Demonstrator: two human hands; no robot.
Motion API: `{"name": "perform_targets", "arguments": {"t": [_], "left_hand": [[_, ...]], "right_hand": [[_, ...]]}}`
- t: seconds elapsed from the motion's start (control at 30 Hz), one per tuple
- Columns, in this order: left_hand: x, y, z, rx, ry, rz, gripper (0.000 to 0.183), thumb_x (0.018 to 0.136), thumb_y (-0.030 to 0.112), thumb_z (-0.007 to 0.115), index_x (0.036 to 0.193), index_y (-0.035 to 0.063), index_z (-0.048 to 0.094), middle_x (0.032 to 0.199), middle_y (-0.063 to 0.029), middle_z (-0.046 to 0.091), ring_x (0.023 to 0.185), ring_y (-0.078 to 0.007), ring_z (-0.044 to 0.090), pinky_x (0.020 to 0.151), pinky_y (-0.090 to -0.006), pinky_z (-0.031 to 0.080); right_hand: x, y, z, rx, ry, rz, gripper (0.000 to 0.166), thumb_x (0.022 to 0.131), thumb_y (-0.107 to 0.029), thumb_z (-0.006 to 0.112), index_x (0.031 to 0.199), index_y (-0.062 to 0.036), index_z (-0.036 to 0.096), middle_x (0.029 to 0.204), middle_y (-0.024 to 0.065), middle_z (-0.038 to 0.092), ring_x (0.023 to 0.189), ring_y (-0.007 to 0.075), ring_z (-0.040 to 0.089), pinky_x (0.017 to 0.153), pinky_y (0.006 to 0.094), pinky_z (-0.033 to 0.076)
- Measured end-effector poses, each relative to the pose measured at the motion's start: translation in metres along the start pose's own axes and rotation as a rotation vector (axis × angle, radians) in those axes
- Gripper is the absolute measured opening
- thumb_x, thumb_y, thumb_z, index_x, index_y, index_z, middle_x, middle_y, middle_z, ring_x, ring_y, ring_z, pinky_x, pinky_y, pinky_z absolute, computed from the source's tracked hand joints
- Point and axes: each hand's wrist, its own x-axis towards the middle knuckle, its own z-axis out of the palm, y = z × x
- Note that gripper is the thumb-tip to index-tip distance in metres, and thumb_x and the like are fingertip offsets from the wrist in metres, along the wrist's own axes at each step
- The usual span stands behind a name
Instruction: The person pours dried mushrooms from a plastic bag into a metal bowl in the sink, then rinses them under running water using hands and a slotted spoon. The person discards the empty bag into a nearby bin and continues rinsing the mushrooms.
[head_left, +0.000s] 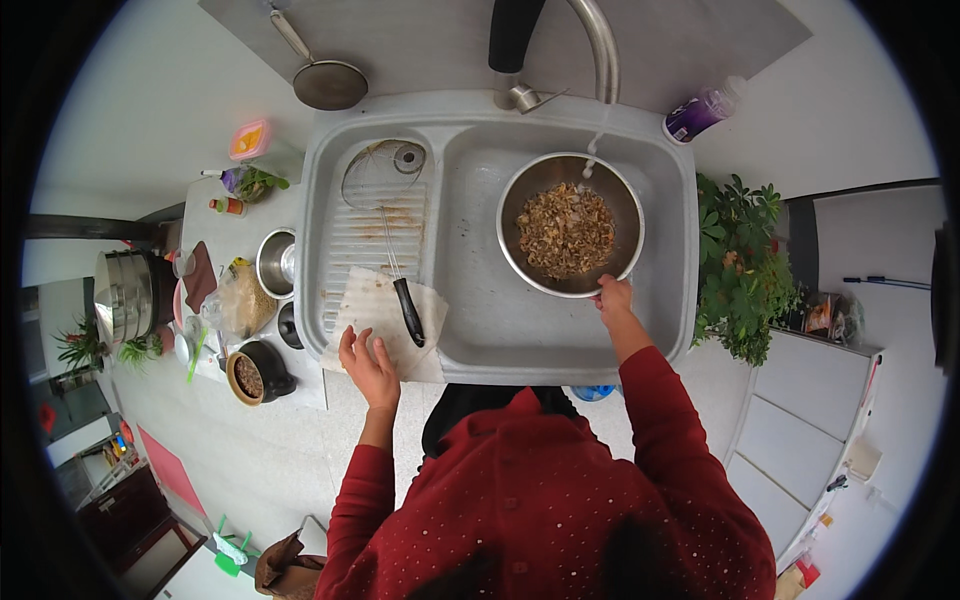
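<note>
My right hand (616, 300) grips the near rim of a stainless steel bowl (513, 259) in the large basin of the sink (480, 330). Inside the bowl lies a heap of small brown food pieces (564, 232), too fine to name exactly. A thin stream of water (594, 142) falls into it from the curved faucet spout (606, 60). My left hand (373, 367), fingers apart and holding nothing, hovers by a stained white cloth (364, 300) at the front left. A wire mesh skimmer rests there, its black handle (409, 311) on the cloth and its mesh head in the smaller basin.
Beside the sink on the left stand a steel bowl (277, 262), a bag of grain-like food (251, 300) and a dark pot (268, 375). A purple bottle (701, 112) occupies the back right corner. Leafy plants (739, 262) border the right side. A pan-shaped strainer (330, 84) hangs behind.
</note>
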Motion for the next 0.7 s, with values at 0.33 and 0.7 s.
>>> {"name": "perform_targets", "arguments": {"t": [0.33, 0.7], "left_hand": [[-0.002, 0.001, -0.002, -0.023, -0.011, 0.003, 0.027, 0.095, 0.021, 0.051, 0.112, 0.0015, 0.060, 0.136, -0.0182, 0.038, 0.120, -0.0338, 0.042, 0.102, -0.0432, 0.034], [0.002, 0.018, 0.000, -0.032, -0.014, 0.019, 0.027, 0.095, 0.020, 0.051, 0.114, 0.0022, 0.059, 0.136, -0.0175, 0.038, 0.120, -0.0333, 0.042, 0.102, -0.0428, 0.033]], "right_hand": [[-0.019, -0.027, -0.034, -0.050, -0.030, 0.030, 0.013, 0.078, -0.006, 0.056, 0.087, -0.0022, 0.048, 0.064, 0.0113, 0.053, 0.039, 0.0179, 0.045, 0.030, 0.0275, 0.031], [-0.017, -0.033, -0.024, -0.051, -0.045, 0.153, 0.013, 0.078, -0.006, 0.057, 0.081, -0.0030, 0.044, 0.060, 0.0087, 0.048, 0.041, 0.0173, 0.043, 0.033, 0.0271, 0.031]]}}
